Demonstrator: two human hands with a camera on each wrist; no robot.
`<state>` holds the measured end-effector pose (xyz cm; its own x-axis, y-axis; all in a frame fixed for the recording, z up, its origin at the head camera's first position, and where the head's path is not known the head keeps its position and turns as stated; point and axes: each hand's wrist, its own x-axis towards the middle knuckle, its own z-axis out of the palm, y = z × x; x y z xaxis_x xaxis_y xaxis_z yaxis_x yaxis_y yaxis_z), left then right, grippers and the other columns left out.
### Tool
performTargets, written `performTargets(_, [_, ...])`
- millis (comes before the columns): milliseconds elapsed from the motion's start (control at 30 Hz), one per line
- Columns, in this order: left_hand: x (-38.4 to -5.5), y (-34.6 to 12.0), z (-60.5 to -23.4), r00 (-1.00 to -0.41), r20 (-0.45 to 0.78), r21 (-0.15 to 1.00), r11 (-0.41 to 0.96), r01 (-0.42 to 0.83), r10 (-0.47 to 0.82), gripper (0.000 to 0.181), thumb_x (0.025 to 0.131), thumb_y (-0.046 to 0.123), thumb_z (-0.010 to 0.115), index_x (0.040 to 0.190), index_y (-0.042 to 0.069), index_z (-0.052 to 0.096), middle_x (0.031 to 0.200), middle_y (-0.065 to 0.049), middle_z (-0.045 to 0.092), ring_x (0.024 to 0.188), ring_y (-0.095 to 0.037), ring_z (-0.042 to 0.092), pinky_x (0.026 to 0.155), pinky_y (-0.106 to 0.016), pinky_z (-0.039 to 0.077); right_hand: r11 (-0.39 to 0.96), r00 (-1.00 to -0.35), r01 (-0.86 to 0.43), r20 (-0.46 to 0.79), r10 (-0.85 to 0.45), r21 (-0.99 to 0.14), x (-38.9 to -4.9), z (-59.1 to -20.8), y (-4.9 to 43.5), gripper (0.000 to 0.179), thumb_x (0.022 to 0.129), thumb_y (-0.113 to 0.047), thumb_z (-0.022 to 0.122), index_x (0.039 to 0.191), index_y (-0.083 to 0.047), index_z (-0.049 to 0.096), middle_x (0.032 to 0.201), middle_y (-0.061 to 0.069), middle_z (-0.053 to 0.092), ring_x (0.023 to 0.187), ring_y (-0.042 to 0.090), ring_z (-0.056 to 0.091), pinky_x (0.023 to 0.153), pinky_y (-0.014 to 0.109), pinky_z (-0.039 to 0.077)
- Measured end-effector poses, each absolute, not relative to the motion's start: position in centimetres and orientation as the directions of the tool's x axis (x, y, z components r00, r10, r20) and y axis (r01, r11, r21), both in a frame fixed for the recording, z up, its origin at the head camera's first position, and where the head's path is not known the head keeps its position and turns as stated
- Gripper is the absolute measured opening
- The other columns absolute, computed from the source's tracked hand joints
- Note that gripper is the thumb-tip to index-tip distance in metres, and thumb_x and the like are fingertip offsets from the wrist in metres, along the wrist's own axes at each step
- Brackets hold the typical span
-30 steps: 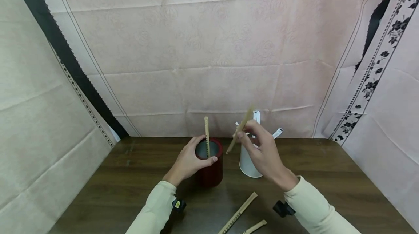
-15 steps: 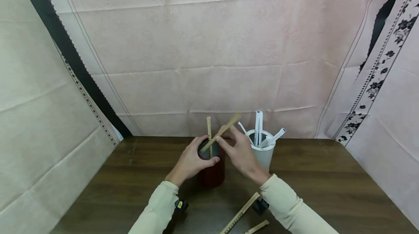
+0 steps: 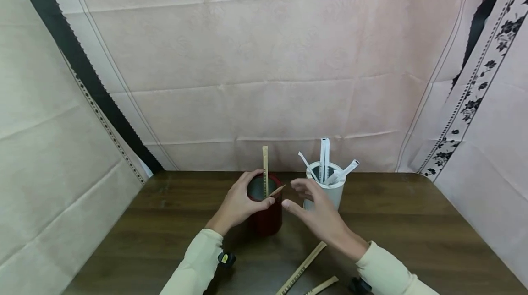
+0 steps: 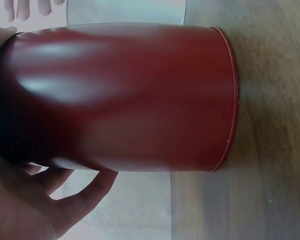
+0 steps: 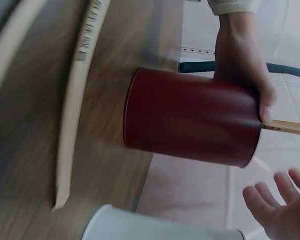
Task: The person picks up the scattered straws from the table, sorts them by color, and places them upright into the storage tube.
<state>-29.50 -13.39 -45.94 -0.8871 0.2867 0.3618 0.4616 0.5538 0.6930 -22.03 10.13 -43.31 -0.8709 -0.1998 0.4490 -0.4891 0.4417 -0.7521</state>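
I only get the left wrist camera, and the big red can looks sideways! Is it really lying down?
Observer: No, the head view shows the red can standing upright.
Operator: Phew! I can't see inside. Is anything in there?
Observer: Yes, two tan sticks poke out of the top, one nearly straight up and one leaning on the rim.
Operator: I see fingertips by the edge of my picture. Is that other hand holding something?
Observer: Nothing. In the head view the right hand is open, with a gap between its thumb and fingers.
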Motion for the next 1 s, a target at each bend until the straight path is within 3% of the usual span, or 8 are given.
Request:
performTargets(200, [-29.5, -13.9, -45.9, -0.89, 0.365, 0.692, 0.559, 0.456, 0.275, 0.078, 0.071, 0.063, 0.08, 0.139, 0.04, 0.049, 0.124, 0.014, 0.053, 0.102, -0.016, 0.058, 0.086, -0.038, 0.051, 0.492, -0.792, -0.596, 0.362, -0.492, -0.635, -20.9, -44.2, 12.1, 0.012, 0.095, -0.035, 0.068, 0.103, -0.026, 0.066, 0.101, -0.015, 0.063, 0.101, 0.007, 0.061, 0.094, 0.037, 0.05])
performTargets(367, [-29.5, -13.9, -46.0, -0.895, 0.353, 0.692, 0.569, 0.445, 0.271, 0.079, 0.071, 0.064, 0.079, 0.14, 0.039, 0.048, 0.125, 0.012, 0.054, 0.104, -0.017, 0.057, 0.088, -0.041, 0.051, 0.445, -0.701, -0.621, 0.204, -0.683, -0.645, -20.5, -46.2, 12.6, 0.008, 0.096, -0.023, 0.068, 0.102, -0.019, 0.069, 0.097, -0.013, 0.065, 0.092, 0.002, 0.06, 0.082, 0.028, 0.053])
performTargets(467, [-29.5, -13.7, -46.0, -0.897, 0.348, 0.692, 0.571, 0.442, 0.272, 0.08, 0.071, 0.064, 0.079, 0.14, 0.039, 0.048, 0.125, 0.013, 0.053, 0.104, -0.016, 0.057, 0.088, -0.041, 0.051, 0.458, -0.675, -0.625, 0.143, -0.724, -0.633, -20.5, -47.4, 12.4, 0.009, 0.094, -0.022, 0.069, 0.102, -0.018, 0.07, 0.095, -0.013, 0.061, 0.089, 0.001, 0.056, 0.077, 0.023, 0.052])
performTargets(567, [-29.5, -13.4, -46.0, -0.899, 0.343, 0.697, 0.567, 0.438, 0.272, 0.08, 0.071, 0.064, 0.08, 0.141, 0.039, 0.048, 0.125, 0.015, 0.052, 0.104, -0.015, 0.056, 0.088, -0.042, 0.052, 0.504, -0.656, -0.667, 0.113, -0.746, -0.549, -20.5, -48.4, 12.3, 0.012, 0.093, -0.025, 0.071, 0.104, -0.022, 0.07, 0.098, -0.015, 0.058, 0.093, 0.003, 0.053, 0.088, 0.03, 0.05])
performTargets(733, [-29.5, -13.2, -46.1, -0.899, 0.333, 0.697, 0.568, 0.437, 0.284, 0.08, 0.072, 0.064, 0.079, 0.142, 0.04, 0.046, 0.126, 0.014, 0.052, 0.105, -0.016, 0.056, 0.089, -0.042, 0.052, 0.531, -0.611, -0.728, 0.061, -0.789, -0.434, -20.9, -49.5, 12.0, 0.016, 0.091, -0.031, 0.073, 0.108, -0.029, 0.07, 0.102, -0.018, 0.056, 0.097, 0.003, 0.047, 0.087, 0.031, 0.046])
performTargets(800, [-29.5, -13.3, -46.1, -0.898, 0.335, 0.698, 0.566, 0.439, 0.284, 0.08, 0.072, 0.064, 0.079, 0.142, 0.04, 0.046, 0.126, 0.014, 0.052, 0.105, -0.016, 0.056, 0.088, -0.042, 0.052, 0.515, -0.575, -0.761, 0.04, -0.817, -0.395, -21.0, -49.7, 11.6, 0.016, 0.092, -0.033, 0.071, 0.109, -0.032, 0.069, 0.101, -0.02, 0.056, 0.097, 0.001, 0.047, 0.079, 0.028, 0.043])
performTargets(933, [-29.4, -13.4, -46.0, -0.899, 0.34, 0.698, 0.567, 0.438, 0.276, 0.08, 0.072, 0.064, 0.079, 0.141, 0.041, 0.046, 0.125, 0.014, 0.052, 0.104, -0.016, 0.056, 0.087, -0.041, 0.052, 0.443, -0.474, -0.838, 0.022, -0.88, -0.319, -21.1, -49.6, 10.9, 0.015, 0.095, -0.033, 0.068, 0.109, -0.035, 0.068, 0.1, -0.022, 0.057, 0.097, -0.004, 0.05, 0.078, 0.029, 0.044])
performTargets(1000, [-29.4, -13.4, -46.0, -0.898, 0.344, 0.695, 0.568, 0.441, 0.275, 0.08, 0.072, 0.064, 0.079, 0.141, 0.041, 0.046, 0.125, 0.014, 0.052, 0.104, -0.016, 0.056, 0.087, -0.04, 0.052, 0.401, -0.427, -0.866, 0.023, -0.904, -0.298, -21.2, -49.5, 10.7, 0.014, 0.096, -0.029, 0.067, 0.109, -0.034, 0.068, 0.099, -0.022, 0.057, 0.095, -0.006, 0.052, 0.077, 0.023, 0.045])
